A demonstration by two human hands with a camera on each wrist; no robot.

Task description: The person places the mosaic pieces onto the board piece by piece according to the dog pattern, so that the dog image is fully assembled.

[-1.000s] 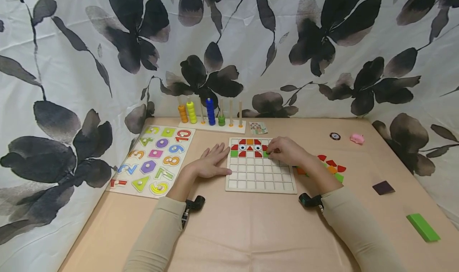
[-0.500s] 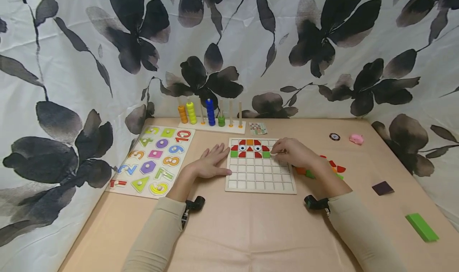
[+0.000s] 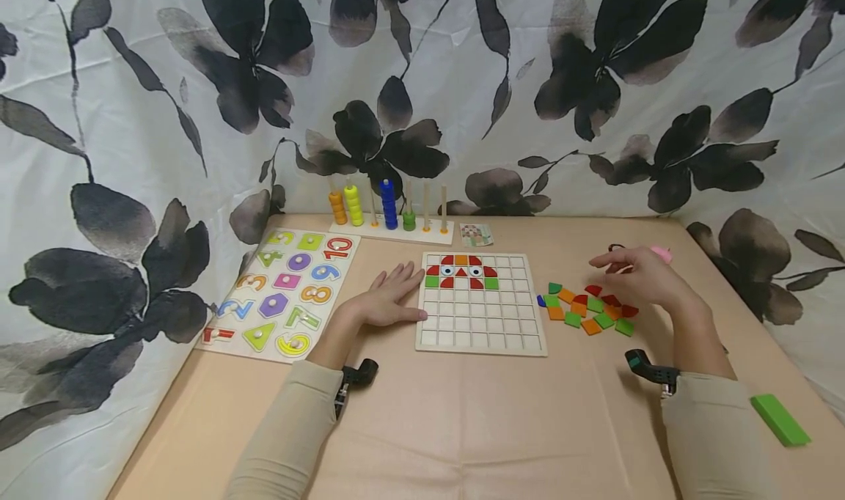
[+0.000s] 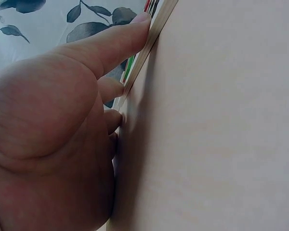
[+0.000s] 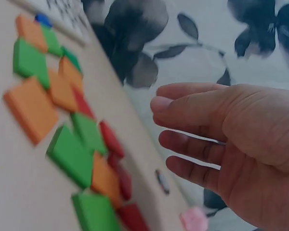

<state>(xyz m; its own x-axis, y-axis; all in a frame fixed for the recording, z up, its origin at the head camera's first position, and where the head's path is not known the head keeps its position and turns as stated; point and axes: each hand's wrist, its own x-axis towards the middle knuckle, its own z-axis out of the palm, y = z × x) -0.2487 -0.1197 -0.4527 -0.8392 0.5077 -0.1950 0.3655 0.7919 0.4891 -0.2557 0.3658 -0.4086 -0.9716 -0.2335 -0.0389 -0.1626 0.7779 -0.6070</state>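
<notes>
Grid board [image 3: 480,303] lies flat on the surface [image 3: 528,427], near the middle of my head view, its upper rows partly filled. I make out two eye tiles [image 3: 461,271], counting the red beak piece between them, with an orange tile [image 3: 461,260] above, red pieces around them and a green tile [image 3: 432,283] at the left end of the pattern.

Left hand [image 3: 389,302] rests at the board's left side, fingers spread; my left wrist view shows its thumb touching the board's edge. Right hand [image 3: 650,276] hangs above the surface to the right of the board, fingers loosely bent and unloaded, thumb close to the forefinger.

Between board and right hand I see loose tiles [image 3: 590,327] in red, orange and green, some touching or overlapping, plus a blue piece [image 3: 540,300] just beside the board's right edge. Past that hand sits a pink object [image 3: 661,254], partly covered in my head view. Green block [image 3: 780,420] lies farther right, toward the near side.

Left of the board is a number puzzle [image 3: 239,347]. Behind, I have a peg stand [image 3: 422,237] carrying coloured rings and, just beside it, a small card [image 3: 477,234]. Flower-patterned cloth [image 3: 462,75] hangs at the back.
</notes>
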